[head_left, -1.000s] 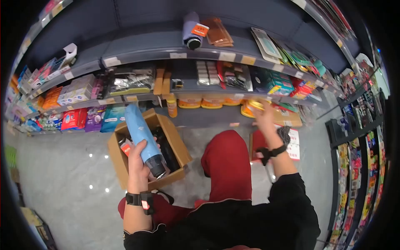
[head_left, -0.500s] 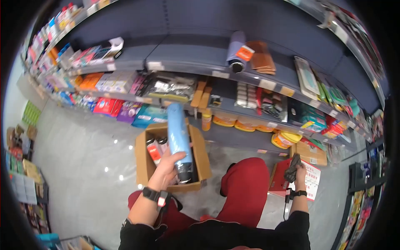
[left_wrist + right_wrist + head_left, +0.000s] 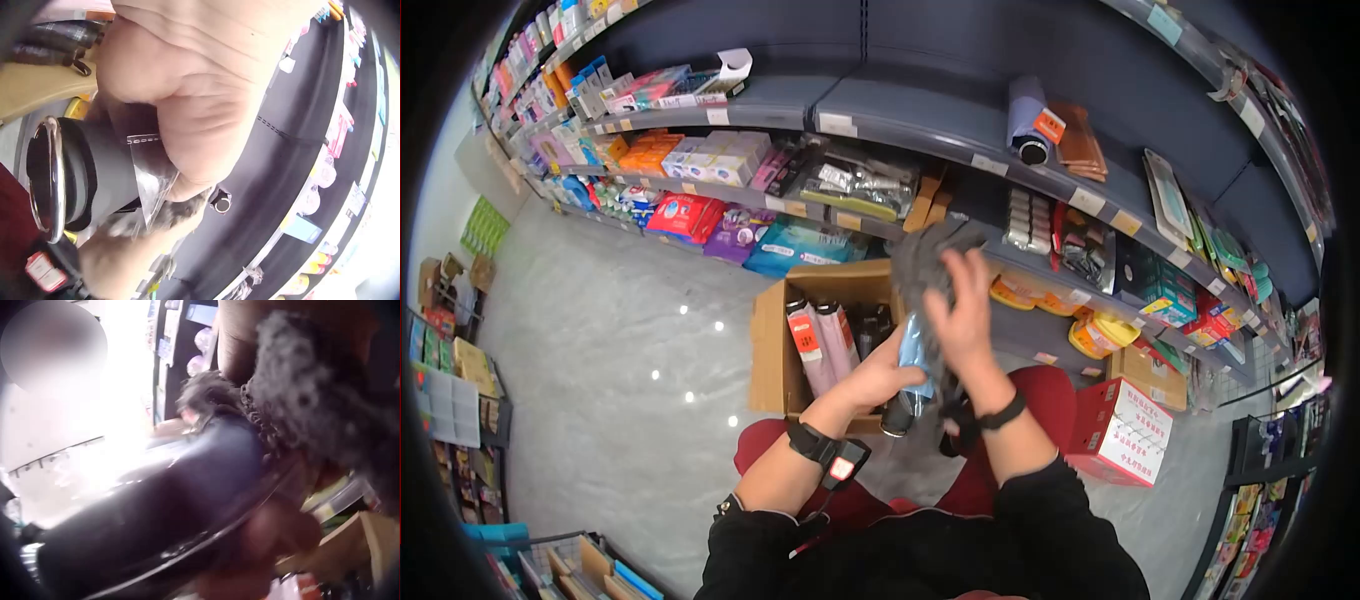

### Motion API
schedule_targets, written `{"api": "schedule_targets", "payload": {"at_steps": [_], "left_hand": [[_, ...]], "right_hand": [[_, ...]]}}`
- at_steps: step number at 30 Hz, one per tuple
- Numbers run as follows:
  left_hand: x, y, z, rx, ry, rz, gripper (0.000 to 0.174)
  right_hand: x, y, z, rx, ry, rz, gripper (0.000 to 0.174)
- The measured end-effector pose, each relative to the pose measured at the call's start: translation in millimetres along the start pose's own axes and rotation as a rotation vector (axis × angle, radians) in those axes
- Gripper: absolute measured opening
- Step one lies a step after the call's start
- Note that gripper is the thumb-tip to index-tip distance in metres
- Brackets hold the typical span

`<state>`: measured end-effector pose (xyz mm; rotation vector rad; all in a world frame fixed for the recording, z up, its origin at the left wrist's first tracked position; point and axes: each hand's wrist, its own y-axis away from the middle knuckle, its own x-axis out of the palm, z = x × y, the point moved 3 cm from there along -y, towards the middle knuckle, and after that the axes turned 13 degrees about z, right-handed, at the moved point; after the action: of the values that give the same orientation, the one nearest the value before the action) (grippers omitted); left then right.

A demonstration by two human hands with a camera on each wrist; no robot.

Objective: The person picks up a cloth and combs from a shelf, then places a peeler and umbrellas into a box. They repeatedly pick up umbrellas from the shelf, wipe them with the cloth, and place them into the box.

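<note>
The left hand (image 3: pixel 885 375) grips the flask (image 3: pixel 915 350), fingers curled; the right hand (image 3: pixel 962 310) clasps a cloth (image 3: pixel 920 260) over it. Wiping seems midway; those in the box (image 3: pixel 772 350) wait.

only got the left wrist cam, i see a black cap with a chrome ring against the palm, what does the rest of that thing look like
Observer: It is a light blue cylinder; the left hand grips it near the black end.
Operator: where's the other hand
Observer: The right hand holds a grey fuzzy cloth over the cylinder's upper part.
Operator: what's behind them
Observer: An open cardboard box on the floor, with pink cylinders inside.
</note>
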<state>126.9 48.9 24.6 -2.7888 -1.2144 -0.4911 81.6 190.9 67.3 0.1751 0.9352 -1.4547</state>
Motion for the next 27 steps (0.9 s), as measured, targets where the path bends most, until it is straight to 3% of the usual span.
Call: {"api": "schedule_targets", "payload": {"at_steps": [2,5,8,11,12,14,15,16,17,18,19,20,21,22,23,25,27], "left_hand": [[11,3,-3,0.001,0.047,0.083,0.089],[12,3,-2,0.034,0.089,0.065,0.087],[5,3,-13,0.099,0.182,-0.007,0.085],[-27,3,-3,0.217,0.224,-0.211,0.075],[-30,7,-14,0.205,0.266,-0.196,0.073],[-28,9,-21,0.186,0.304,-0.167,0.071],[-24,8,-19,0.214,0.074,-0.165,0.073],[-20,8,-17,0.247,-0.158,-0.159,0.074],[-19,10,-8,0.081,-0.41,-0.108,0.072],[-34,9,24,-0.232,-0.624,-0.044,0.071],[-12,18,-9,-0.12,-0.6,-0.112,0.069],[-11,16,-2,0.07,-0.475,-0.078,0.074],[-8,15,-6,0.155,-0.517,-0.056,0.083],[-6,17,-11,0.009,-0.455,-0.04,0.092],[3,20,-24,0.031,-0.39,-0.048,0.092],[1,20,-25,0.088,-0.334,-0.059,0.089],[-7,23,-24,0.062,-0.181,-0.041,0.086]], "right_hand": [[-13,-28,-33,0.061,0.012,-0.162,0.045],[-16,-42,-105,0.34,-0.45,-0.168,0.051],[-7,-2,-21,0.281,-0.391,-0.101,0.053],[28,55,22,0.187,-0.518,0.189,0.063],[36,65,31,0.11,-0.53,0.204,0.066],[38,65,32,0.137,-0.581,0.165,0.062],[32,52,33,0.125,-0.559,0.119,0.058],[33,40,25,0.229,-0.582,0.062,0.053],[34,26,11,0.332,-0.592,-0.005,0.048],[40,10,-10,0.346,-0.932,0.043,0.042],[34,-2,-15,0.412,-0.986,0.004,0.049],[28,-10,-26,0.481,-0.773,-0.131,0.057],[16,-18,-15,0.513,-0.803,-0.272,0.063],[12,-27,-21,0.444,-0.979,-0.22,0.064],[7,-29,-23,0.54,-1.167,-0.092,0.058],[16,-25,-32,0.48,-1.416,0.013,0.049],[26,-4,-26,0.499,-1.472,0.061,0.047]]}}
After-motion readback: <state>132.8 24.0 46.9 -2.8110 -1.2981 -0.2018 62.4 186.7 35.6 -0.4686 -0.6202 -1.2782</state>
